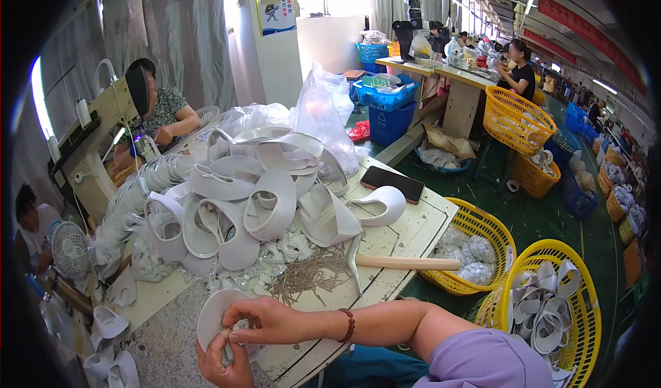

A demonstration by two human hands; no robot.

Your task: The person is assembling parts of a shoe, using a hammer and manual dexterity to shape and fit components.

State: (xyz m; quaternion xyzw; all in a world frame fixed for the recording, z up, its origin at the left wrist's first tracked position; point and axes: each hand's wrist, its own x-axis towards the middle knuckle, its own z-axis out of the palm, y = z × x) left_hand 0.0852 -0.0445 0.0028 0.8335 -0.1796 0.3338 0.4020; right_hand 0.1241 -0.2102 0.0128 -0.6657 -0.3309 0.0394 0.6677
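Observation:
My left hand [224, 364] and my right hand [265, 319] meet low in the view, both gripping one white curved shoe-upper piece [210, 316] over the speckled table edge. The right hand's fingers pinch a small fluffy white bit at the piece's lower edge, and a red bead bracelet [349, 324] circles that wrist. Just beyond the hands lies a scatter of thin brown sticks [310, 274]. A big heap of the same white pieces [241, 195] fills the table behind.
A dark phone [392, 183] and a wooden-handled tool [406, 263] lie on the bench to the right. Yellow baskets [499, 233] [585, 298] with white parts stand on the floor at right. A person sews at a machine [103, 126] far left; others work behind.

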